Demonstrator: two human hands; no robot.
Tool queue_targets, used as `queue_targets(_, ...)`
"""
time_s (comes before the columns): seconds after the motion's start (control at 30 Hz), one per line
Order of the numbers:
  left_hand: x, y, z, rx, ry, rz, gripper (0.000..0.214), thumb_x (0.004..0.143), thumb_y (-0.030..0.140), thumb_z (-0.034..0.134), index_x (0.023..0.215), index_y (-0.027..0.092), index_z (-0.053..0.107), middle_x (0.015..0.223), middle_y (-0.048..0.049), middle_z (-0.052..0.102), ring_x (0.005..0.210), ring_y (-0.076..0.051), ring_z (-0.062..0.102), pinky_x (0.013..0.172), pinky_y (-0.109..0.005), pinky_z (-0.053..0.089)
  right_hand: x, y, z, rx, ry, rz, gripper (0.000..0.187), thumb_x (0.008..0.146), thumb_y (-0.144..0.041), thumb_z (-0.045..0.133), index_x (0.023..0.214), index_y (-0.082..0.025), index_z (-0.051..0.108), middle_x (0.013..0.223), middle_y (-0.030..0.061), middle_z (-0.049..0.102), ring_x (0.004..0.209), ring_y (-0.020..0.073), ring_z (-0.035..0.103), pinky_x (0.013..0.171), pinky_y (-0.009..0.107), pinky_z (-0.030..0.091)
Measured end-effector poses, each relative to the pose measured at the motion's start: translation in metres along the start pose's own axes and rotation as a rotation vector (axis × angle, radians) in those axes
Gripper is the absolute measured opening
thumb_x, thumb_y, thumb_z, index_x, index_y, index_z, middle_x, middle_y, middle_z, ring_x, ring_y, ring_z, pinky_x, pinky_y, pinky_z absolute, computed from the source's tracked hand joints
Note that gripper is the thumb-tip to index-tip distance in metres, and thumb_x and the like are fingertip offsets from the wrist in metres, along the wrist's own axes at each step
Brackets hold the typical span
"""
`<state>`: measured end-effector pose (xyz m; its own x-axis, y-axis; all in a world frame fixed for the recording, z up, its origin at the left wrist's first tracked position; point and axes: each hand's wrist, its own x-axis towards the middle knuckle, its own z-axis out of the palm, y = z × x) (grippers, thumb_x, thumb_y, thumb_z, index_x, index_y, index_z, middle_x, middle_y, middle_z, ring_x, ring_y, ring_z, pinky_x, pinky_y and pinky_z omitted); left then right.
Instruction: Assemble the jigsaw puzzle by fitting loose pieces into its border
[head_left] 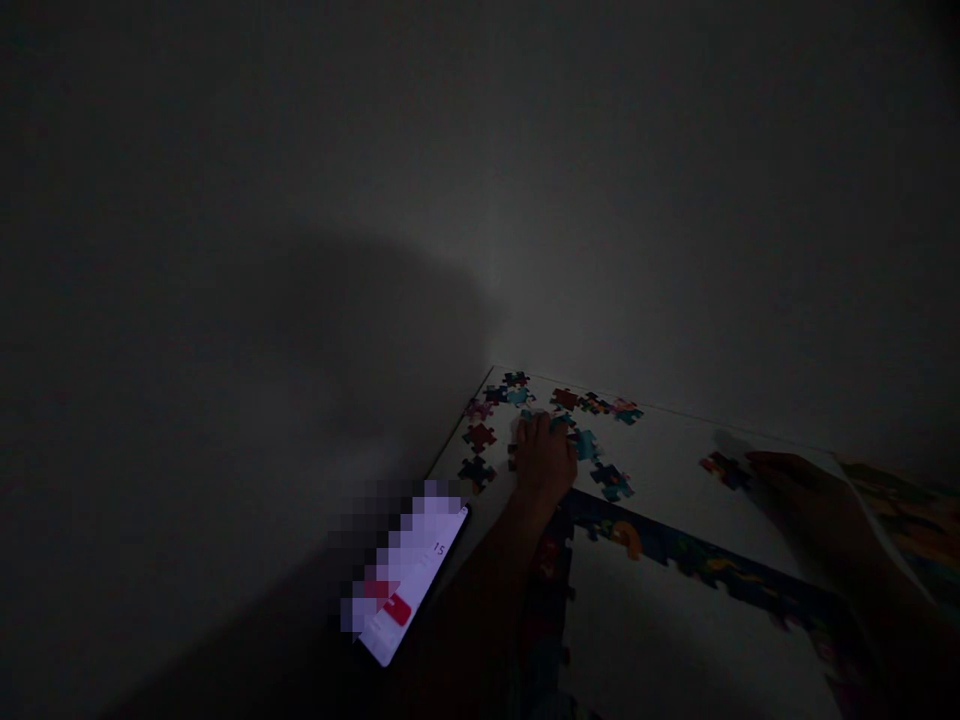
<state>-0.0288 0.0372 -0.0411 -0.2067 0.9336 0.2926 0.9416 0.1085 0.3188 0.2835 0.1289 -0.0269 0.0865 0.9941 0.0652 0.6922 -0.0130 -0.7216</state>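
Observation:
My left hand (544, 458) rests low over a cluster of loose jigsaw pieces near the table's far corner. Its fingers are curled down, and what lies under them is hidden. Close by it are a teal piece (586, 445), a dark blue piece (611, 481) and a reddish piece (478, 436). Farther right, my right hand (799, 490) pinches a dark, multicoloured puzzle piece (724, 470) at the fingertips, seemingly just above the white surface. A joined border strip (675, 552) of the puzzle runs between my forearms and turns down at both sides.
A lit phone (416, 585) lies along the left edge of the white table (667, 455). Grey walls (480, 200) meet behind the corner. At the far right is a colourful printed sheet (900, 500), partly behind my right arm. The scene is very dim.

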Motion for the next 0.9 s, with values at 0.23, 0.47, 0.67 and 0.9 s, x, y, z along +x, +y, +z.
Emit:
queue_targets(0.23,-0.001,-0.001,0.004,-0.027,-0.011,0.016,0.031,0.093,0.024,0.049,0.121,0.021,0.061,0.137,-0.0102,0.056,0.134,-0.026,0.043,0.120,-0.050,0.023,0.003,0.008,0.002,0.019,0.033,0.008,0.045,0.058,-0.059,0.054,0.084,-0.025,0.070,0.095,0.0122,0.074,0.099,0.0408,0.066,0.084,0.050,0.047)
queue_targets(0.47,0.000,-0.002,0.003,-0.058,-0.021,0.019,0.035,0.092,0.019,0.046,0.124,0.021,0.061,0.138,-0.0123,0.054,0.135,-0.027,0.042,0.118,-0.050,0.026,-0.001,-0.001,0.002,0.037,0.039,-0.021,0.045,0.057,-0.058,0.053,0.081,-0.023,0.070,0.092,0.0120,0.074,0.097,0.0380,0.065,0.084,0.046,0.047)
queue_targets(0.67,0.001,-0.001,-0.001,-0.118,-0.022,-0.001,0.035,0.090,0.017,0.050,0.123,0.021,0.063,0.137,-0.0109,0.057,0.135,-0.025,0.044,0.118,-0.048,0.025,-0.001,0.002,0.003,0.057,0.044,-0.018,0.043,0.061,-0.054,0.055,0.083,-0.021,0.070,0.093,0.0120,0.074,0.095,0.0347,0.066,0.083,0.043,0.048)
queue_targets(0.9,0.015,-0.005,-0.002,-0.300,0.019,-0.125,0.041,0.087,0.006,0.044,0.117,0.021,0.067,0.131,-0.0068,0.064,0.126,-0.020,0.055,0.112,-0.040,0.038,0.005,0.016,0.008,0.136,0.073,-0.112,0.031,0.068,-0.045,0.059,0.081,-0.020,0.071,0.088,0.0115,0.074,0.089,0.0339,0.066,0.082,0.047,0.049)
